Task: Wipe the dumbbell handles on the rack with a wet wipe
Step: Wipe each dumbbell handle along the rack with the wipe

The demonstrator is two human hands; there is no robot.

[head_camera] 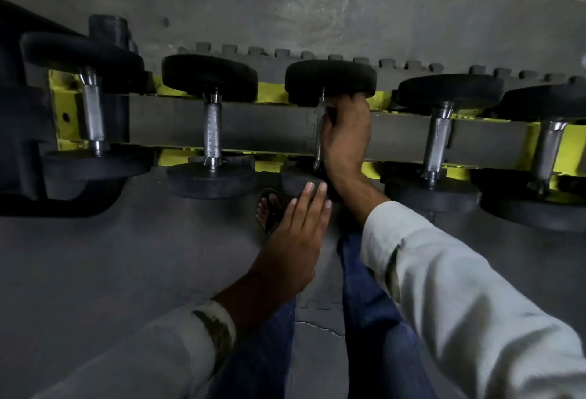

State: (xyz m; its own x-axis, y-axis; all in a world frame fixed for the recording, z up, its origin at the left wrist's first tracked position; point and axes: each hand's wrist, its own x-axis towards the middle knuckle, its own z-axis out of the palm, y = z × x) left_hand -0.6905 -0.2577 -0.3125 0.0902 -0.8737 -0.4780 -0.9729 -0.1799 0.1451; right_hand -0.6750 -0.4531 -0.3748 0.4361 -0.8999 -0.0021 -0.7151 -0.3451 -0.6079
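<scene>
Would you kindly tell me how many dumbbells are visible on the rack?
5 on the rack: far-left dumbbell, second dumbbell, middle dumbbell gripped by the right hand, fourth dumbbell, far-right dumbbell. More may sit outside the frame.

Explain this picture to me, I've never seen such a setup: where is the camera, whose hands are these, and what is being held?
There is no machine here. A person wears one camera on the head, so you look down along their own white-sleeved arms. Five dumbbells lie across a yellow and grey rack, steel handles between black plates. The right hand is curled round the handle of the middle dumbbell. The left hand is open, fingers straight, near that dumbbell's closer plate; whether it touches I cannot tell. No wipe shows; it may be hidden under the right hand. Below are blue jeans, a sandalled foot and the grey floor.
</scene>
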